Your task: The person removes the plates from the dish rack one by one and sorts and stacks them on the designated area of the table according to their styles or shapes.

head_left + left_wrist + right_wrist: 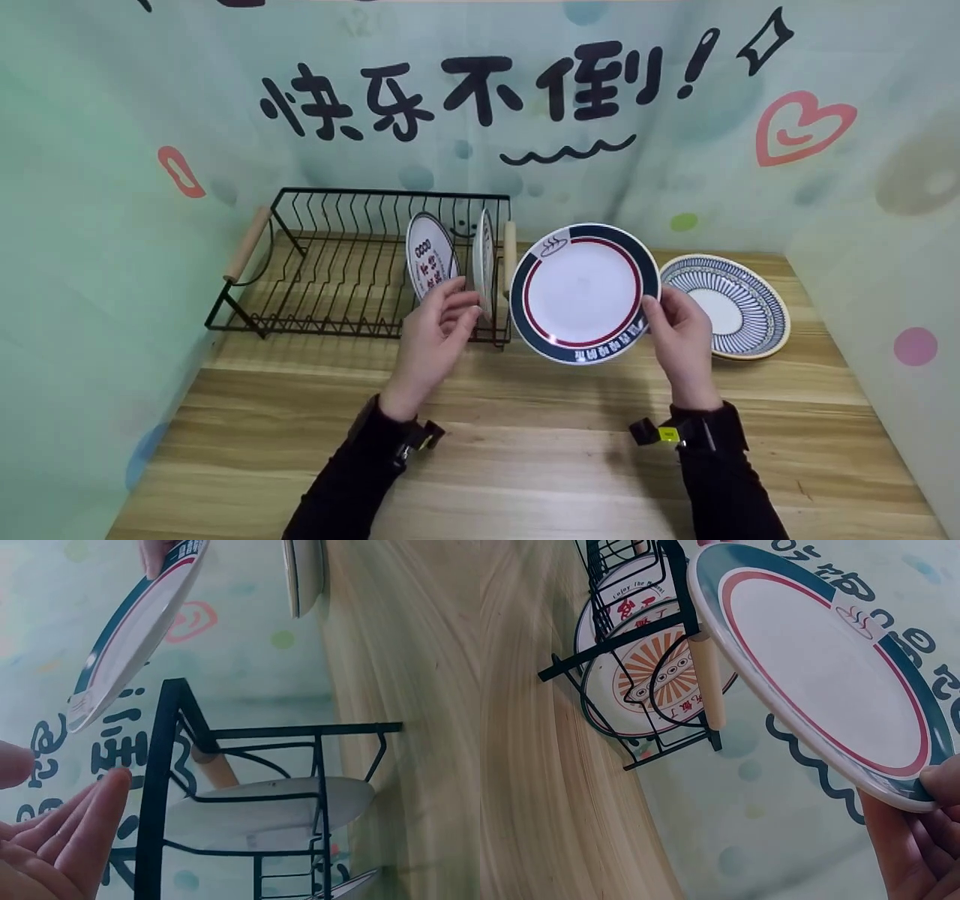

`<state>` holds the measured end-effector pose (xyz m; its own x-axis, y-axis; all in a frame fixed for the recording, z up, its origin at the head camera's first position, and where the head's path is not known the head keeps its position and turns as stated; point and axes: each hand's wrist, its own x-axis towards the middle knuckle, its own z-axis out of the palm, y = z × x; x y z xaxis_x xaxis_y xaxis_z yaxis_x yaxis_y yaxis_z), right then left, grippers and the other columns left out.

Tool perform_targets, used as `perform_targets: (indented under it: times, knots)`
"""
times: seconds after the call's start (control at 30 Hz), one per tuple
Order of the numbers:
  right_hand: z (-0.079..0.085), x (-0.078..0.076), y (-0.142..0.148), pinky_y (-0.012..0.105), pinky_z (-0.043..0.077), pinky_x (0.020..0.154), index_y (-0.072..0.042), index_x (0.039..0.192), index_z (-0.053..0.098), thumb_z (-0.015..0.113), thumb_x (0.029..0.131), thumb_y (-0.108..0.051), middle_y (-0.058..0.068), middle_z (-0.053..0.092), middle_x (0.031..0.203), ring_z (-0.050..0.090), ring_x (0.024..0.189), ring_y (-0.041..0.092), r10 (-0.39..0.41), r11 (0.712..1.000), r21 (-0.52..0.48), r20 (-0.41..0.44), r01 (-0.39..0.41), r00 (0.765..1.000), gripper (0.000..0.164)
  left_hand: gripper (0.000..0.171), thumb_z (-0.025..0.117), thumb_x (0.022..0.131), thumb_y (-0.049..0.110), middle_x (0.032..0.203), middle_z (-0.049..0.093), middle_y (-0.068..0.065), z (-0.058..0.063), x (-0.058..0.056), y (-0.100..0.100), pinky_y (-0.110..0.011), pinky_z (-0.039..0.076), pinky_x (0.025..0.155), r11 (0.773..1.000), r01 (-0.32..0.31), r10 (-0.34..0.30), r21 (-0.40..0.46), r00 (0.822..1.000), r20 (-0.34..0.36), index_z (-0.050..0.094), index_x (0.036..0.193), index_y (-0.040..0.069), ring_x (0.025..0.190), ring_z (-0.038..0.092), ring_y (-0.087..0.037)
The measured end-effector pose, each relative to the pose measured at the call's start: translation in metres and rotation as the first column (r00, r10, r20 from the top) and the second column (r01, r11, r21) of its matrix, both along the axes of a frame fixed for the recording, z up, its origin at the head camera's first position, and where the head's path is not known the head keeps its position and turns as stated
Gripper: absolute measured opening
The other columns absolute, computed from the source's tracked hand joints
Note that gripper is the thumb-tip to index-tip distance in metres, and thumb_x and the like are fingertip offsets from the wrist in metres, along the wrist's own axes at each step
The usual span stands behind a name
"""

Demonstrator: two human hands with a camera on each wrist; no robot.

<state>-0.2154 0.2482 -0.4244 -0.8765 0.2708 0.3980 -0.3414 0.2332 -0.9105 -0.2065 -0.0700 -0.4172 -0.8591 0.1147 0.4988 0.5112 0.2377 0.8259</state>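
My right hand (681, 341) pinches the lower right rim of a white plate (585, 289) with a dark blue band and a red ring, thumb on its face and fingers behind. The plate is up off the table, its face tilted toward me. Nothing is in my left hand (439, 345), whose loosely extended fingers are in front of the black wire dish rack (337, 300). Two plates stand on edge in the rack's right part: a white plate with red lettering (431, 255) and, nearer the wooden handle, a plate with an orange sunburst print (656, 671).
A blue-and-white patterned dish (750, 300) with a brown rim lies right of the held plate, on the wooden table (495, 442). Wooden handles (247, 244) are fixed at both ends of the rack. Behind hangs a printed cloth (420, 37) with large black characters.
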Motion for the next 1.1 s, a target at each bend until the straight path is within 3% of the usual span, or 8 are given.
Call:
perform_targets:
  times: [0.2,0.4,0.6,0.77,1.1]
  knots:
    - [0.001,-0.001,0.003,0.017,0.048,0.061,0.011,0.110,0.068,0.063,0.095,-0.002,0.005,0.066,0.086,0.056,0.071,0.008,-0.030,0.999,0.022,0.029,0.029,0.999,0.020,0.043,0.063,0.095,0.010,0.116,0.068,-0.015,0.004,0.000,-0.009,-0.027,0.056,0.084,0.987,-0.143,0.137,-0.068,0.986,-0.093,0.050,0.134,-0.006,0.099,0.067,-0.023]
    - [0.015,0.007,-0.002,0.016,0.042,0.056,0.016,0.111,0.064,0.060,0.095,0.002,0.007,0.065,0.084,0.052,0.067,0.007,-0.051,0.997,0.063,0.049,0.048,0.997,0.022,0.042,0.064,0.095,0.010,0.112,0.069,-0.014,0.007,0.000,-0.013,-0.028,0.056,0.086,0.946,-0.288,0.252,-0.151,0.943,-0.216,0.052,0.132,-0.006,0.096,0.068,-0.024]
    - [-0.001,-0.005,0.008,0.016,0.043,0.056,0.012,0.112,0.065,0.061,0.096,-0.002,0.001,0.065,0.086,0.054,0.070,0.008,-0.041,0.999,-0.006,0.076,0.042,0.996,0.022,0.041,0.067,0.092,0.009,0.109,0.070,-0.015,0.010,-0.003,-0.019,-0.035,0.058,0.079,0.908,-0.381,0.329,-0.173,0.905,-0.270,0.054,0.128,-0.006,0.092,0.069,-0.027]
    - [-0.013,-0.014,0.014,0.018,0.043,0.052,0.010,0.111,0.066,0.061,0.096,-0.004,0.000,0.064,0.082,0.051,0.065,0.009,-0.054,0.998,-0.022,0.109,0.056,0.993,0.021,0.042,0.068,0.093,0.015,0.112,0.068,-0.016,0.013,-0.004,-0.025,-0.040,0.054,0.089,0.879,-0.423,0.369,-0.220,0.895,-0.250,0.055,0.128,-0.005,0.098,0.066,-0.030]
    - [-0.020,-0.018,0.017,0.018,0.053,0.063,0.011,0.117,0.062,0.059,0.098,-0.008,0.006,0.066,0.091,0.060,0.075,0.008,-0.045,0.997,-0.050,0.217,0.057,0.975,0.027,0.051,0.072,0.090,0.015,0.119,0.063,-0.019,0.013,-0.009,-0.032,-0.042,0.046,0.099,0.866,-0.431,0.405,-0.252,0.902,-0.150,0.052,0.131,-0.008,0.108,0.059,-0.034]
